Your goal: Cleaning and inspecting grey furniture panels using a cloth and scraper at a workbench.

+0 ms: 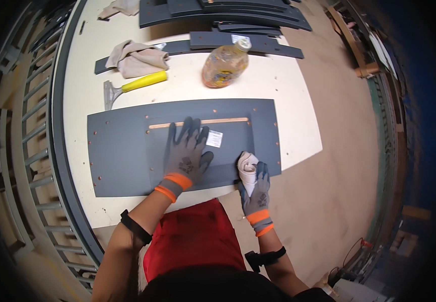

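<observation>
Left hand (pixel 185 153) is pressing flat and open on the grey panel (pixel 122 151) while right hand (pixel 256 189) is gripping a white rag (pixel 247 163), wiping its near-edge corner; sticker (pixel 214 138) remaining, wiping seemingly partway.

The single view came from a wide fisheye camera on the person's head, facing steeply down over a red-clad torso onto a pale worktable (pixel 288 90) close below. The left hand (pixel 185 153) and right hand (pixel 255 187) entered from the lower edge near the centre, resting on a dark grey panel (pixel 122 151) that filled the middle of the frame. Straight edges bowed toward the rim, where a metal railing (pixel 31 151) curved down the left side and floor with stacked dark panels (pixel 228 12) showed farther off at the top.
</observation>
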`<state>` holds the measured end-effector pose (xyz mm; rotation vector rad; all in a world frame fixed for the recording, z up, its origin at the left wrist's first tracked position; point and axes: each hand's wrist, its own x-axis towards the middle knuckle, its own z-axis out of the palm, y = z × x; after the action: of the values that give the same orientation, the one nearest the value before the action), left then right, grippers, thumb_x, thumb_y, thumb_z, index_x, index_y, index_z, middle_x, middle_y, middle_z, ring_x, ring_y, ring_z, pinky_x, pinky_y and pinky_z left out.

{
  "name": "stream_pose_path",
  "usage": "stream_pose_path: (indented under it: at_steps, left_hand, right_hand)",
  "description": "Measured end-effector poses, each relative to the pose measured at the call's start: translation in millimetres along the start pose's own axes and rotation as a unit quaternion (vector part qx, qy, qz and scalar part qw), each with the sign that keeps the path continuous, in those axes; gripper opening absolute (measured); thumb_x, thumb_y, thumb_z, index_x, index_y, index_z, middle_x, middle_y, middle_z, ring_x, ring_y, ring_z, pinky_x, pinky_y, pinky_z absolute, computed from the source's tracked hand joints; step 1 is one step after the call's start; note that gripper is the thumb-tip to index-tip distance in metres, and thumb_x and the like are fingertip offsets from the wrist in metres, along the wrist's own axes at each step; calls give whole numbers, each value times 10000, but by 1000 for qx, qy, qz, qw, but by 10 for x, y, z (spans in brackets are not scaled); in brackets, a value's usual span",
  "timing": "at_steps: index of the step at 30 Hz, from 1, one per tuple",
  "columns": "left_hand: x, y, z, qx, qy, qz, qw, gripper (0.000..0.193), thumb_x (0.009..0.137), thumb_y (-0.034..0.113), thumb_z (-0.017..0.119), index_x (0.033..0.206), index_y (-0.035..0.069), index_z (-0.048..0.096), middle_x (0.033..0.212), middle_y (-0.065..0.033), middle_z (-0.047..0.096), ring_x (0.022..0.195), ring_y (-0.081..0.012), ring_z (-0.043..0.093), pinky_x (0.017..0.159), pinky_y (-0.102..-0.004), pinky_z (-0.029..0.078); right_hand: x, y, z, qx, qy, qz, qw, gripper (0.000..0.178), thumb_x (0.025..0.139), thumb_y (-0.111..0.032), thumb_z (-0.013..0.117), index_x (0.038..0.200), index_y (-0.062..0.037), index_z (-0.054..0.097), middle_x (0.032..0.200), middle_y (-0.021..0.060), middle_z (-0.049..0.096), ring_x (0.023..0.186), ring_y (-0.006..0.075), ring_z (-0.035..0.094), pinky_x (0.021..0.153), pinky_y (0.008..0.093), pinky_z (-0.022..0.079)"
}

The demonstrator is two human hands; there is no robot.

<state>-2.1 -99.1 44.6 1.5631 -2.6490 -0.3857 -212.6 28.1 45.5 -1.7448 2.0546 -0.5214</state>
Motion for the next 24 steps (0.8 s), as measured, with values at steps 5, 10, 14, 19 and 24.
stream_pose_path:
  at_steps: [5, 10, 14, 19, 24]
  left_hand:
    - [-61, -60, 9, -35, 10, 37, 999, 772, 894, 466, 556, 1493, 38, 323, 1565, -225, 235, 1490, -375, 99, 1186, -588, 10]
    - [-419, 104, -198, 41, -117, 142, 982, 1046, 729, 672, 640, 1504, 58, 301, 1555, -282, 199, 1470, -452, 86, 1126, -694, -8]
    - [-670, 129, 121, 61, -51, 146, 986, 928, 783, 616, 620, 1496, 100, 328, 1560, -234, 230, 1470, -442, 100, 1123, -709, 14]
    - [-841, 235, 155, 145, -72, 156, 974, 705, 899, 461, 564, 1482, 118, 369, 1527, -212, 328, 1407, -473, 259, 1143, -638, 174]
    - [-612, 83, -235, 53, 2, 193, 980, 698, 921, 406, 547, 1494, 87, 307, 1461, -247, 413, 1338, -487, 379, 1098, -621, 292]
  right_hand:
    - [-414, 0, 42, -20, -23, 6, 1000, 692, 912, -283, 595, 1446, 63, 325, 1432, 290, 410, 1292, 462, 411, 1103, 469, 319]
    - [-999, 160, 40, 262, -8, 211, 942, 536, 959, -425, 557, 1216, 45, 544, 1092, 177, 625, 986, 282, 599, 889, 366, 468]
    - [-1177, 203, 24, 307, -65, 395, 864, 635, 968, -551, 485, 1188, 36, 589, 921, 157, 678, 872, 248, 632, 774, 347, 499]
    - [-1447, 516, 141, 317, -90, 370, 869, 680, 975, -529, 482, 1357, 33, 473, 1095, 237, 664, 1051, 270, 639, 924, 355, 478]
    - [-1289, 232, -116, 653, 114, 270, 698, 717, 942, -503, 574, 1433, -5, 413, 1364, 121, 519, 1251, 232, 489, 1083, 353, 377]
